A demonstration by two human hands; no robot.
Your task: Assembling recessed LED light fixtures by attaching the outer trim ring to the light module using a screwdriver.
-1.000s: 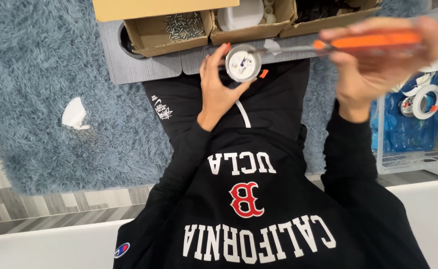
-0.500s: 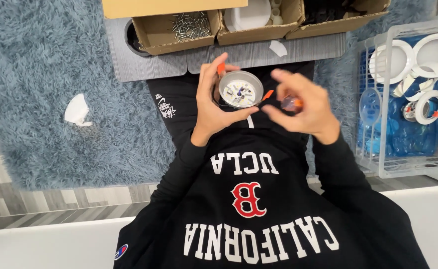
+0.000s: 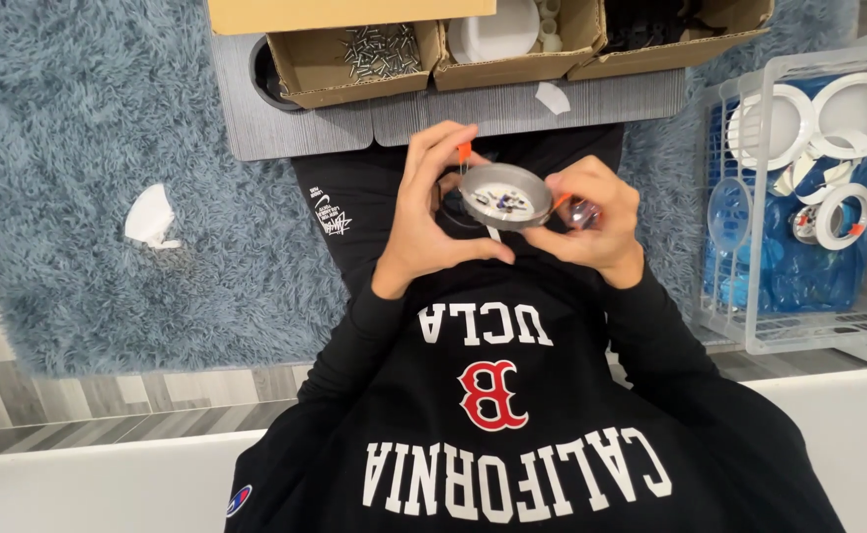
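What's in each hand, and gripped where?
The left hand grips the round grey metal housing with orange clips by its left rim. The right hand pinches its right edge at an orange clip and holds a small unclear object.

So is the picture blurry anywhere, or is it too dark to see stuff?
Head view: mostly sharp and evenly lit, with no strong glare; the left hand and the round grey part it holds are clear, the small thing in the right hand is slightly smeared, the black sweatshirt hides its folds in darkness, and the clear crate leans, bent near the picture's edge.
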